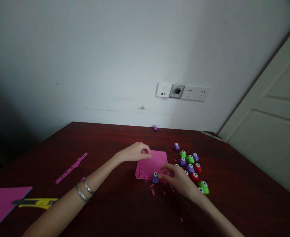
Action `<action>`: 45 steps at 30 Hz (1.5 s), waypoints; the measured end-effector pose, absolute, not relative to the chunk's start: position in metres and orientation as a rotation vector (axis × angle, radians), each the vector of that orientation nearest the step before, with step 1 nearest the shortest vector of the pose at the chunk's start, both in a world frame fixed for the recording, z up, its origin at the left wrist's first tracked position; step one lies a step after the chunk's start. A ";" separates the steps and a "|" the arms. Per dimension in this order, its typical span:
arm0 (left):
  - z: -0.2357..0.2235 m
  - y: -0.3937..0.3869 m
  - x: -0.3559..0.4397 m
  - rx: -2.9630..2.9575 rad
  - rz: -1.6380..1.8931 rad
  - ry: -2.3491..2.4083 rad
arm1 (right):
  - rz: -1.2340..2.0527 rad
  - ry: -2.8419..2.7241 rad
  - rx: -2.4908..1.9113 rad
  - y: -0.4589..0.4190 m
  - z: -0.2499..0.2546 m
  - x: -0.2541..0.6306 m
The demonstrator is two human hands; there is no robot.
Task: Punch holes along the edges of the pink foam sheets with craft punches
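Observation:
My left hand (138, 152) is over the upper left of a stack of pink paper squares (154, 161). Its fingers curl toward the thumb in a pinch, and whatever may be between them is too small to tell. Small holes run along the left and lower edges of the top sheet. A purple craft punch (155, 178) with a white, dark-centred button stands at the sheet's lower edge. Just right of it is my right hand (178, 179), its thumb tip beside the punch and its fingers parted. Pink paper scraps (152, 191) lie below the sheets.
Several green, red and purple punches (190, 168) cluster to the right. Another purple punch (155, 127) stands near the wall. On the left are a punched pink strip (70, 169), a yellow utility knife (38, 203) and a larger pink sheet (1, 207). Wall sockets (195, 93) sit behind the table.

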State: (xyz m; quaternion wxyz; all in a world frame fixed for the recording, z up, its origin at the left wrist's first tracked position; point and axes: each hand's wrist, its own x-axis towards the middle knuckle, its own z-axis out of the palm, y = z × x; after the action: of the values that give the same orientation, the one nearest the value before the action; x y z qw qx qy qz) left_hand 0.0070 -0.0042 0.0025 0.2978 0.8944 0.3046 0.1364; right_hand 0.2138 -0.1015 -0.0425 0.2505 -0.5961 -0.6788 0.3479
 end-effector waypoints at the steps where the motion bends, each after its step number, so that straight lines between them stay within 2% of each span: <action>1: 0.002 -0.005 0.009 2.302 0.369 0.839 | 1.081 -1.816 -1.613 -0.098 -0.041 0.213; 5: -0.007 -0.006 0.020 1.951 0.222 0.852 | 1.419 -1.790 -1.562 -0.082 -0.040 0.210; 15: -0.019 -0.007 0.033 1.622 -0.141 0.720 | 1.666 -1.746 -1.549 -0.070 -0.053 0.214; 29: -0.042 0.007 0.046 1.452 -0.293 0.747 | 1.876 -1.702 -1.536 -0.055 -0.049 0.212; 35: -0.044 0.006 0.045 1.388 -0.333 0.673 | 2.077 -1.694 -1.446 -0.047 -0.047 0.210; 45: -0.056 0.018 0.055 1.460 -0.388 0.702 | 2.082 -1.680 -1.448 -0.047 -0.049 0.208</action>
State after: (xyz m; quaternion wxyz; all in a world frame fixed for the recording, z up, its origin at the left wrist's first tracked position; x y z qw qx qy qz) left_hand 0.0554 0.0177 -0.0560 0.6727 0.6486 0.3116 -0.1723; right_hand 0.2077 -0.0468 -0.0489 0.0496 -0.4754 -0.5516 0.6836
